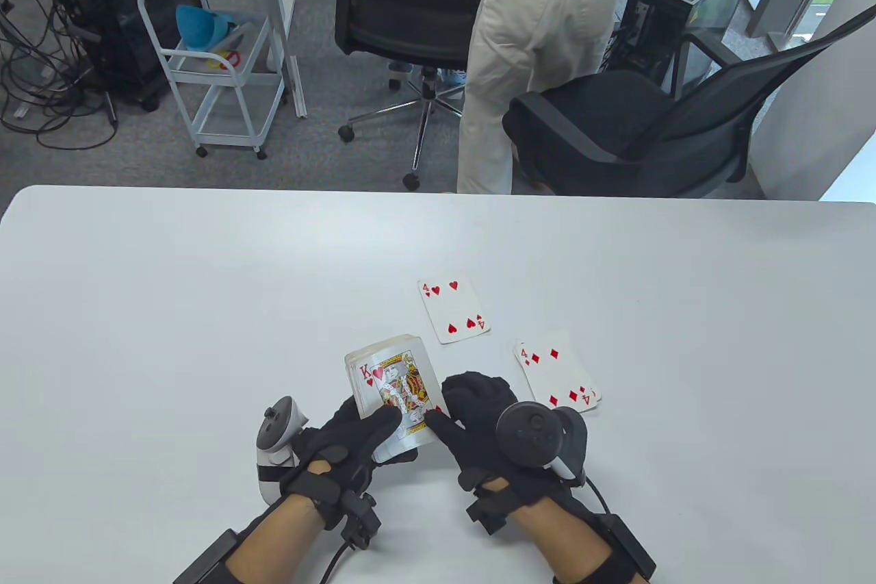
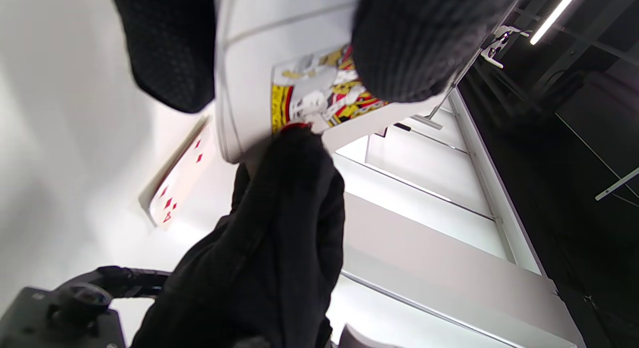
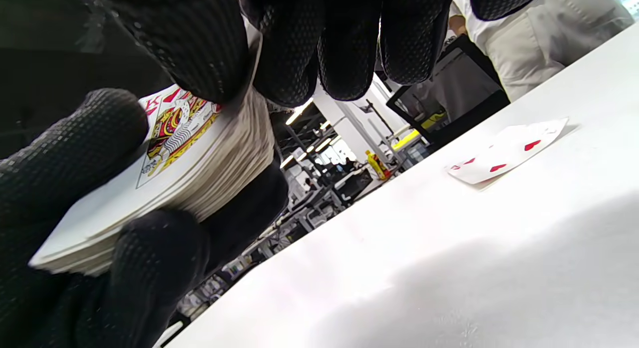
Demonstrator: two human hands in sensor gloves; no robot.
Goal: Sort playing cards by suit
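My left hand (image 1: 383, 437) holds a face-up deck (image 1: 390, 399) just above the table, thumb across its top card, the king of hearts (image 1: 400, 392). My right hand (image 1: 452, 409) is at the deck's right edge and pinches the king's near corner, thumb on top. In the right wrist view the deck (image 3: 199, 163) sits between both gloves; in the left wrist view the king (image 2: 319, 93) shows between my fingers. A four of hearts (image 1: 453, 310) lies face up beyond the deck. A four of diamonds (image 1: 556, 377) tops a small pile to its right.
The white table (image 1: 171, 310) is bare on the left and far side. Behind it a person (image 1: 540, 50) stands between two black office chairs (image 1: 657, 125). A white trolley (image 1: 219, 64) stands at the back left.
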